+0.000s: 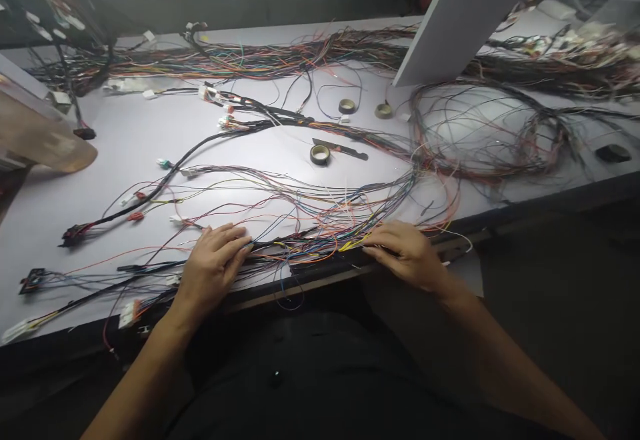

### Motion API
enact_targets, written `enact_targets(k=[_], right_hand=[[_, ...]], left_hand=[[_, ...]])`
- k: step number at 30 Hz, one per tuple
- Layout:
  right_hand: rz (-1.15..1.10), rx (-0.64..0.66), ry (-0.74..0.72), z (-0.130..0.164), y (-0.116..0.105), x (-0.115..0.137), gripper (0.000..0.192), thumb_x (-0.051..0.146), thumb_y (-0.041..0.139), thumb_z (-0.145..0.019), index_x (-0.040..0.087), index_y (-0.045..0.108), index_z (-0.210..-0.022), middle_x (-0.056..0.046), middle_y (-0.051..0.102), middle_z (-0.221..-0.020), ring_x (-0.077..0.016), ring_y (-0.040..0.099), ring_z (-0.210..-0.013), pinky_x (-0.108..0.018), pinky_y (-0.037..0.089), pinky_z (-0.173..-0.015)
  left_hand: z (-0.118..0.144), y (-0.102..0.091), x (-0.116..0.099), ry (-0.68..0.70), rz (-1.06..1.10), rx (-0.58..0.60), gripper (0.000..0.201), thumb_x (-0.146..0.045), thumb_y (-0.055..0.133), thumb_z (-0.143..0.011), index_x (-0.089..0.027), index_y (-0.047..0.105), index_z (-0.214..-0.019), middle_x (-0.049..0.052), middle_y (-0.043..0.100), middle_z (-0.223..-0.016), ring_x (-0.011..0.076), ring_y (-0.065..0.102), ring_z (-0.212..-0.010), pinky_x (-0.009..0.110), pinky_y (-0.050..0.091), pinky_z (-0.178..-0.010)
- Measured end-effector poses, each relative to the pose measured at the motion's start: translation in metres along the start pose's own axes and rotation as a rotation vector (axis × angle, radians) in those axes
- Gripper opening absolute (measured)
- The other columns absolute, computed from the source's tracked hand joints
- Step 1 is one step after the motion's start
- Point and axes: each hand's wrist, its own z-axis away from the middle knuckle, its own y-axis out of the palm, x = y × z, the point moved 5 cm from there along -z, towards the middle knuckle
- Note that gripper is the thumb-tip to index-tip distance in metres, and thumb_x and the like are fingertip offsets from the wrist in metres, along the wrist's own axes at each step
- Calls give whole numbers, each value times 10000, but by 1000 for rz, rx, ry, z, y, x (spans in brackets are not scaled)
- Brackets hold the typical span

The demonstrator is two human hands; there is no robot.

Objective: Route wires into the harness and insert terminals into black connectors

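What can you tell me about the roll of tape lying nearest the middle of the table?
The roll of tape is a small dark ring with a lighter, tan inner core, lying flat on the pale table. It looks partly used. Just to its right lies a dark flat strip, whose end comes close to the roll or touches it; I cannot tell which. Loose coloured wires run nearby, in front of it. Neither hand is near it.

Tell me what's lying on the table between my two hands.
In the head view, a bundle of coloured wires runs along the table edge from the left hand to the right hand; both rest on it.
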Motion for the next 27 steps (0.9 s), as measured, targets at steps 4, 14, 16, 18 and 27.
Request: enact_targets(k=[4,14,16,18,27], right_hand=[[-11,-23,-32,8,13,16,121,279,582,-930,214,681,-953,-34,695,-887,-171,607,-861,-333,426,-794],[152,-155,94,-4,33,33,112,249,593,-926,216,633,-1025,-23,681,-918,-161,614,-860,-327,377,-761],[203,-141,97,-7,34,32,81,247,612,-916,224,644,-986,-19,674,-900,-160,605,-840,-327,366,-745],[238,-157,87,-7,33,32,49,247,619,-911,232,656,-940,-10,667,-877,-154,593,-811,-323,362,-728],[132,-337,57,-8,24,40,138,249,539,-960,244,675,-983,-13,682,-946,-132,608,-824,-300,425,-734]], left_hand=[[-1,1,2,38,-28,-58,161,-292,553,-897,-216,677,-964,83,694,-1098,262,618,-1102,526,386,-1049],[0,6,9,96,-43,-71,144,-282,537,-904,-229,644,-984,92,675,-1107,291,612,-1102,554,383,-1045],[1,8,13,90,-37,-69,151,-289,531,-905,-237,645,-991,86,673,-1107,291,613,-1098,558,377,-1052],[1,7,14,86,-29,-52,167,-304,530,-904,-251,645,-1013,80,667,-1117,294,613,-1092,570,362,-1063],[-32,-15,-75,197,185,-102,390,-249,636,-838,-293,580,-1222,58,654,-1105,254,613,-1007,432,461,-901]])
